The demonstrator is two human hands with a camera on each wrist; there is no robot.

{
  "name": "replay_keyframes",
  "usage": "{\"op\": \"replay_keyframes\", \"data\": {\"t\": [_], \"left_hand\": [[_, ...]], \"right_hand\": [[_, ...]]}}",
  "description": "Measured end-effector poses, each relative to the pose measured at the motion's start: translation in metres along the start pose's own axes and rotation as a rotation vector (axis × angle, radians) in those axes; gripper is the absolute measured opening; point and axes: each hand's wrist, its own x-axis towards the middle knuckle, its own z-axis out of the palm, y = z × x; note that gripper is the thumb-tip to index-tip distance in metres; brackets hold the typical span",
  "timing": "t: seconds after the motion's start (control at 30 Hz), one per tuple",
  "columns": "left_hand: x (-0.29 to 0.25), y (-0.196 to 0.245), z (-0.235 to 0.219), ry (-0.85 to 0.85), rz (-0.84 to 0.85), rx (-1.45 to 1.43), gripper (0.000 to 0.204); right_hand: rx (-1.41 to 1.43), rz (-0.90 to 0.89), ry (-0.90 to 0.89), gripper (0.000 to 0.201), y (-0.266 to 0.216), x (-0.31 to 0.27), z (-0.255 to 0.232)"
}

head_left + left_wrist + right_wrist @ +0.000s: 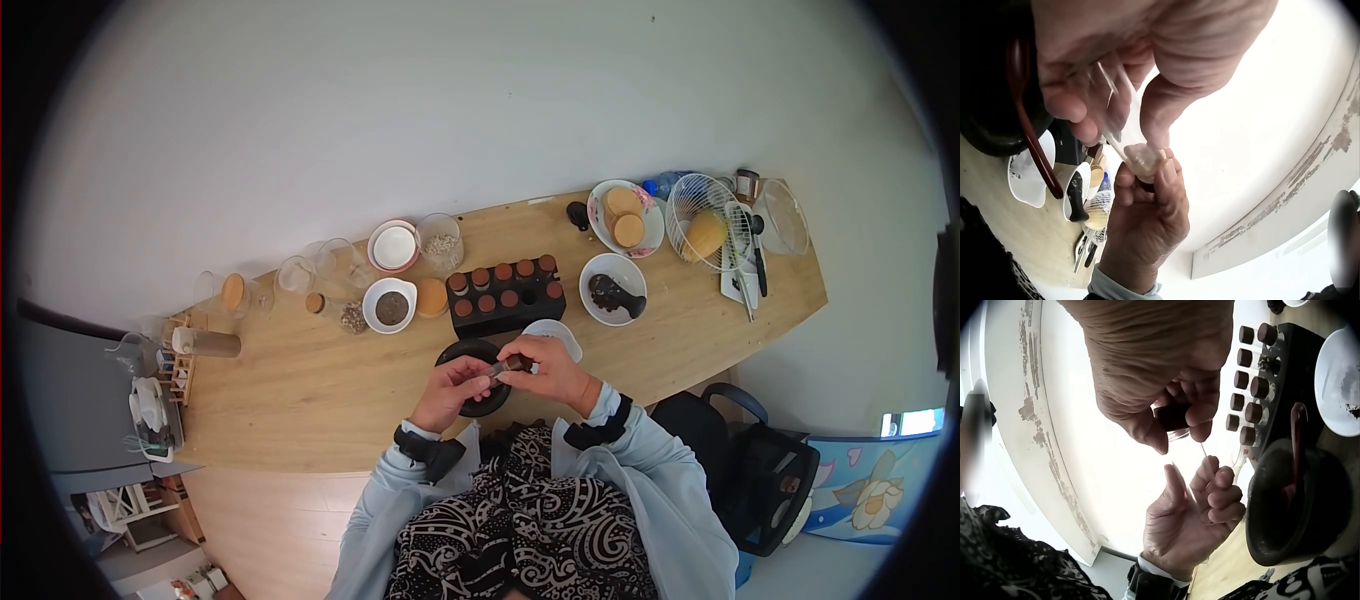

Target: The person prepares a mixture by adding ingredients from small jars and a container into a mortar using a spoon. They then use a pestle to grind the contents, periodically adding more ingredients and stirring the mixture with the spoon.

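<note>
Over a black bowl (452, 352), both hands meet at a clear tube (1110, 119), which is held at a slant. My left hand (448, 392) grips its body between thumb and fingers. With thumb and fingertips, my right hand (552, 372) pinches the dark brown cap (1172, 416) at the tube's other end. A reddish-brown spoon (1298, 431) stands in the black bowl, its handle above the rim. Just beyond the hands is a black rack (502, 320) with two rows of brown-capped tubes; one hole in its front row shows dark.
A white bowl (568, 336) stands right of the hands, partly hidden. Farther right are a white bowl (590, 312) with dark contents, a floral plate (652, 235) and a wire basket (690, 200). Left of the rack stand a white bowl of grains (372, 318) and several glass jars (340, 262).
</note>
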Motion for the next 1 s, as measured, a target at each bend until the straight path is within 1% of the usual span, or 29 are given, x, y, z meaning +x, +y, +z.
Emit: {"op": "replay_keyframes", "data": {"t": [0.07,0.13,0.17,0.2,0.23,0.3,0.33,0.37,0.4,0.43,0.5,0.57,0.6,0.7,0.8,0.9,1.0], "left_hand": [[0.005,-0.001,0.008,-0.027,0.001,0.007,0.023],[0.009,0.000,0.015,-0.003,0.073,0.128,0.025],[0.009,0.001,0.016,0.000,0.074,0.122,0.025],[0.010,0.001,0.016,0.048,0.136,0.199,0.025],[0.010,0.002,0.016,0.095,0.198,0.279,0.025],[0.008,0.000,0.005,0.126,0.167,0.267,0.023],[0.007,0.001,-0.001,0.157,0.138,0.257,0.022],[0.005,0.002,-0.005,0.153,0.138,0.255,0.022],[0.003,0.003,-0.009,0.182,0.156,0.245,0.020],[0.001,0.004,-0.010,0.210,0.173,0.233,0.018],[-0.002,0.006,-0.010,0.234,0.201,0.252,0.015],[-0.002,0.003,-0.015,0.243,0.175,0.300,0.017],[-0.001,0.002,-0.015,0.241,0.177,0.300,0.017],[0.000,0.002,-0.011,0.215,0.152,0.263,0.016],[0.000,-0.003,-0.010,0.199,0.153,0.240,0.015],[0.000,-0.002,-0.010,0.228,0.177,0.283,0.012],[-0.002,-0.001,-0.015,0.221,0.152,0.296,0.014]], "right_hand": [[-0.034,-0.001,0.004,0.026,-0.005,-0.002,-0.007],[-0.069,-0.003,0.011,0.025,-0.007,-0.005,-0.016],[-0.091,-0.003,0.086,0.023,-0.007,-0.006,-0.021],[-0.111,-0.005,0.162,0.022,-0.008,-0.008,-0.027],[-0.112,-0.005,0.158,0.022,-0.012,-0.008,-0.035],[-0.343,0.116,0.250,0.021,-0.022,-0.011,-0.056],[-0.345,0.119,0.251,0.021,-0.020,-0.014,-0.064],[-0.441,0.112,0.290,0.021,-0.018,-0.017,-0.072],[-0.538,0.105,0.329,0.021,-0.016,-0.020,-0.079],[-0.543,0.108,0.329,0.021,-0.009,-0.023,-0.086],[-0.778,0.069,0.347,0.023,0.014,-0.030,-0.093],[-0.790,0.103,0.315,0.023,0.032,-0.034,-0.095],[-0.796,0.135,0.280,0.022,0.041,-0.035,-0.094],[-0.795,0.148,0.237,0.022,0.067,-0.035,-0.085],[-0.815,0.179,0.220,0.021,0.085,-0.030,-0.074],[-0.781,0.150,0.212,0.021,0.102,-0.027,-0.066],[-0.795,0.152,0.229,0.024,0.106,-0.028,-0.064]]}}
